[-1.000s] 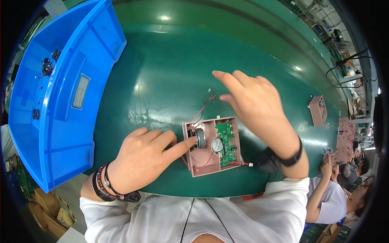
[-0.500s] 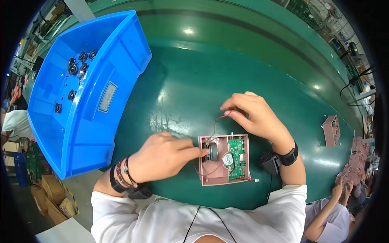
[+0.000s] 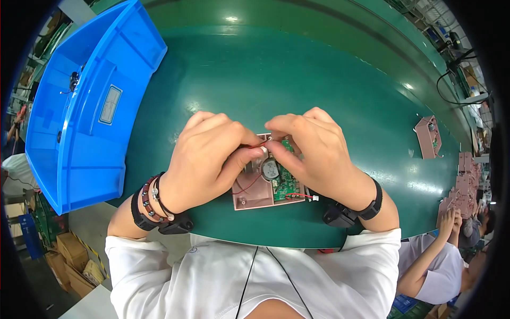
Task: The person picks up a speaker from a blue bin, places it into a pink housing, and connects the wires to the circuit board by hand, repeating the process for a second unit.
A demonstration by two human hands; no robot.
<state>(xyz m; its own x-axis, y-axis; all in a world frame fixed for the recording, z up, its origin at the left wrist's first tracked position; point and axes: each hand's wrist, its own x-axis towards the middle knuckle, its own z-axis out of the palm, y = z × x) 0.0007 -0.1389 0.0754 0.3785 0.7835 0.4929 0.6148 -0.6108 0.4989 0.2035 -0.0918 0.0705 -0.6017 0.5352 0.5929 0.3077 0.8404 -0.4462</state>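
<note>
A pink open-topped housing (image 3: 254, 202) lies on the table in front of me, with a green circuit board (image 3: 290, 186) along its right side. A round silver part (image 3: 270, 169) sits beside the board. Over the housing's far edge, my left hand (image 3: 210, 151) pinches a red and black wire (image 3: 256, 145) between thumb and index finger. My right hand (image 3: 314, 149) meets it there, thumb and index closed on the same wire's end. The round black speaker's place is hidden under my left hand. Another lead with a white plug (image 3: 315, 198) sticks out at the near right corner.
A big blue bin (image 3: 109, 143) stands at the left with a few small black speakers (image 3: 74, 81) in it. To the far right lies another pink housing (image 3: 427, 138), beyond it several more stacked housings (image 3: 466, 178). A co-worker's hands (image 3: 450, 220) are by that stack.
My left hand has left the speaker and now grips the wire. My right hand has come down and left, bringing the wire's end over the housing. The whole view has shifted a little.
</note>
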